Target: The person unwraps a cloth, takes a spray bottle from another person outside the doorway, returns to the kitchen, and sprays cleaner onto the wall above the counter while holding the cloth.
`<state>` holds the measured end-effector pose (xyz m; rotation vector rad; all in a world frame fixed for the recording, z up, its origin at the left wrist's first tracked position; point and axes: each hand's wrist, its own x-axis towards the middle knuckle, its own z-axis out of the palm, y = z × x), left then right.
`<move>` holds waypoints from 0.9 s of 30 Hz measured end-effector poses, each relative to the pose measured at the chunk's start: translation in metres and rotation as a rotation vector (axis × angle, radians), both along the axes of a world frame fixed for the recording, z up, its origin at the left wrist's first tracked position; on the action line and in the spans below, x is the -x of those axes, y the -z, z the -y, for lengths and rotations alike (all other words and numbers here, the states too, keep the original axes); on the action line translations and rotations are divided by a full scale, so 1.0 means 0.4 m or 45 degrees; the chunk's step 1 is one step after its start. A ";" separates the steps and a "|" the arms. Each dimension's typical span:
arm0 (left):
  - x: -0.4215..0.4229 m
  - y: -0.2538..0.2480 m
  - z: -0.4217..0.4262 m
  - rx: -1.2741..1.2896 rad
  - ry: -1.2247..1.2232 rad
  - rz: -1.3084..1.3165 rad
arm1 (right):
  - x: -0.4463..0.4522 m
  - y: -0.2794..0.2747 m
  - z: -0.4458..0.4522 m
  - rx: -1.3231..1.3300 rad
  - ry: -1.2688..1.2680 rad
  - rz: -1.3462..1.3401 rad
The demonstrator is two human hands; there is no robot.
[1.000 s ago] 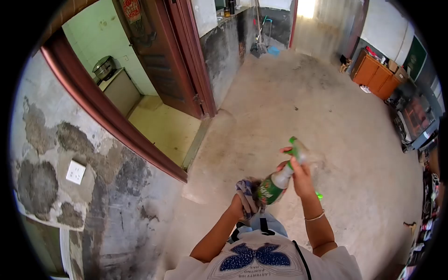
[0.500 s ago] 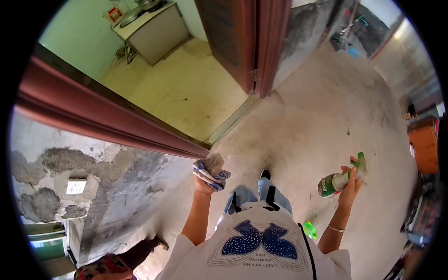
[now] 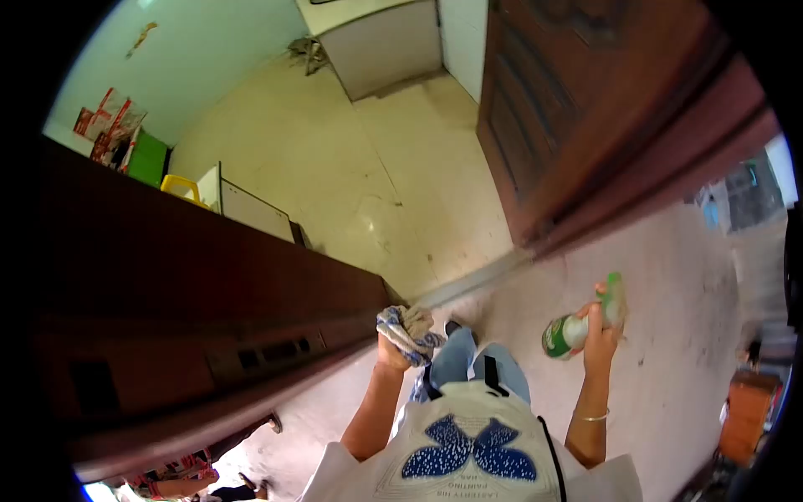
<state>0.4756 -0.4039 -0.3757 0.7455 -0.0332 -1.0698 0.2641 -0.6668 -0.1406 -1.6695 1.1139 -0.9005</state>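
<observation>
Crumpled in my left hand [image 3: 391, 353] is a cloth [image 3: 410, 331], white and beige with blue markings. It is beside the lower end of the dark red door frame [image 3: 284, 289]; contact between them is hard to make out. My right hand [image 3: 599, 336] grips a spray bottle [image 3: 564, 336] by the neck, with the green-labelled body pointing left and the green spray head up. The bottle is held in the air over the concrete floor, away from the door frame. Some fingers are partly hidden behind the bottle's neck.
A brown panelled door [image 3: 569, 109] stands swung inward at the right of the doorway, above the threshold [image 3: 468, 283]. Inside are a table [image 3: 385, 50] and a green box [image 3: 147, 157]. Another person's patterned clothing [image 3: 171, 477] shows at lower left. A brown cabinet [image 3: 747, 414] stands far right.
My view has moved closer to the doorway, and the door frame now fills the left side. Cloth and spray bottle stay in my hands. The other person's arm now shows.
</observation>
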 end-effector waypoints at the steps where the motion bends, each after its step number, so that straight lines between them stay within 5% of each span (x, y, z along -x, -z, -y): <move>1: -0.040 0.049 -0.004 -0.175 0.074 0.419 | -0.035 0.014 0.022 0.044 -0.106 0.023; 2: -0.100 -0.079 0.037 0.522 -0.032 -0.461 | -0.071 0.026 0.035 0.078 -0.199 0.043; 3: -0.145 -0.150 0.061 0.514 -0.041 -0.454 | -0.120 0.017 0.048 0.068 -0.208 0.049; 5: -0.229 -0.221 0.114 0.000 -0.265 -0.649 | -0.228 -0.011 0.085 0.030 -0.296 -0.045; 6: -0.267 -0.225 0.132 0.059 -0.299 -0.698 | -0.274 0.006 0.113 0.038 -0.324 -0.040; 7: -0.144 -0.300 0.098 0.096 -0.309 -0.669 | -0.155 -0.055 0.076 0.121 -0.337 0.013; 12: -0.166 -0.215 0.102 0.076 -0.611 -0.682 | -0.332 -0.018 0.170 0.092 -0.402 -0.066; 13: -0.162 -0.191 0.087 0.060 -0.661 -0.701 | -0.366 -0.027 0.203 0.379 -0.546 -0.186; 14: -0.166 -0.097 0.061 0.326 -0.556 -0.801 | -0.397 0.015 0.250 0.006 -0.573 0.060; 15: -0.158 -0.067 0.062 0.661 -0.529 -0.843 | -0.430 -0.012 0.266 0.042 -0.597 -0.043; 16: -0.156 -0.093 0.065 0.454 -0.678 -0.863 | -0.464 -0.012 0.286 -0.216 -0.607 0.043; 18: -0.165 -0.179 0.089 0.050 -0.928 -0.845 | -0.549 -0.048 0.311 -0.056 -0.617 0.236; 19: -0.157 -0.176 0.096 0.056 -1.028 -0.858 | -0.568 -0.089 0.341 -0.340 -0.706 0.119; 21: -0.180 -0.100 0.109 0.903 -0.809 -0.674 | -0.600 -0.070 0.389 -0.363 -0.763 0.190; 25: -0.333 -0.282 0.214 0.073 -1.211 -0.842 | -0.842 -0.092 0.475 -0.333 -0.918 0.089; 27: -0.424 -0.303 0.270 0.179 -1.231 -0.737 | -1.010 -0.105 0.542 -0.278 -1.067 -0.013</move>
